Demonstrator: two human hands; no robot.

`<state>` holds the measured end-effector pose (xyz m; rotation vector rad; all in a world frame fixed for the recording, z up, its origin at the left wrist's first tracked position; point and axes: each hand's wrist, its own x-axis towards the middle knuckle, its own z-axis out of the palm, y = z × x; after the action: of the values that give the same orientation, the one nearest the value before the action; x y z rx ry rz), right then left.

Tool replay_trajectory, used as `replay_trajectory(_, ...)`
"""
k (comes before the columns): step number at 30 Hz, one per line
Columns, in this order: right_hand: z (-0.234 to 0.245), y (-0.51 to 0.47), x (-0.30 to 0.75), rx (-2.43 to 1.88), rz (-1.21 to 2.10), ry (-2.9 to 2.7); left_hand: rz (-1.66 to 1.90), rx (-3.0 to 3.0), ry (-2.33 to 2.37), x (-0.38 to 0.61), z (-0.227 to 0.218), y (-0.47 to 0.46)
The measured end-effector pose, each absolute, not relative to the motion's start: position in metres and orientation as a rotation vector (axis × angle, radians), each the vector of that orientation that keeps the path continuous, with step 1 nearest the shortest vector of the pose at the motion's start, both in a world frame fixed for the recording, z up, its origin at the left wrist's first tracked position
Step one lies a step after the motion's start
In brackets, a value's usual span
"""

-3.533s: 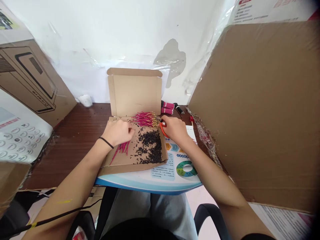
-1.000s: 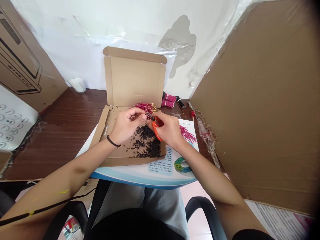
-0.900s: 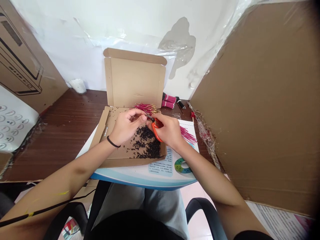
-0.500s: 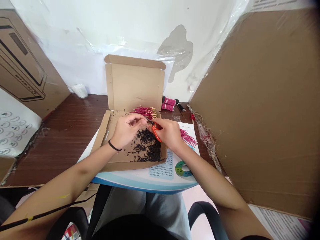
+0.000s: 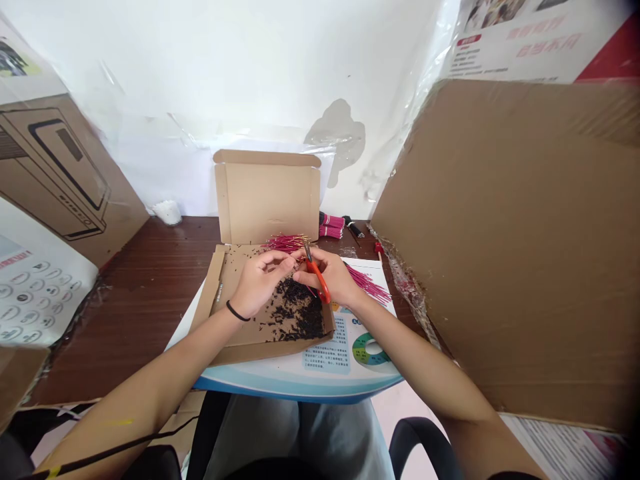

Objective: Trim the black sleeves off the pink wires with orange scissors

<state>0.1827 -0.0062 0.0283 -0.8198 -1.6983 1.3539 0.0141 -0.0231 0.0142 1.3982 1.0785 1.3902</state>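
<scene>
scissors (image 5: 315, 271) in right hand (image 5: 335, 277), box (image 5: 209, 285) beneath

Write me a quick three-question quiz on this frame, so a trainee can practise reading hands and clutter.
1. Multiple choice: which hand holds the orange-handled tool? A) left B) right C) neither
2. True or false: the black bits lie inside the open cardboard box.
3. Fill the gap: the person wears the black band on the ____ side.

Key:
1. B, the right hand.
2. True.
3. Left.
</scene>
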Motion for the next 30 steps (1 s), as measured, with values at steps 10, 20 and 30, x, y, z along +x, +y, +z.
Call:
replay_trajectory(10, 0.059, 0.032, 0.245, -1.542, 0.573, -2.165, 1.554, 1.256, 1.304, 0.0, 0.016, -0.012)
replay_trajectory(20, 0.048, 0.036, 0.249, -1.905, 0.023, -2.468, 1.598, 0.947, 1.227, -0.014, 0.025, 0.003)
replay_trajectory(30, 0.054, 0.033, 0.253, -1.933, -0.016, -2.4, 1.575, 0.891, 1.372, -0.021, 0.03, 0.01)
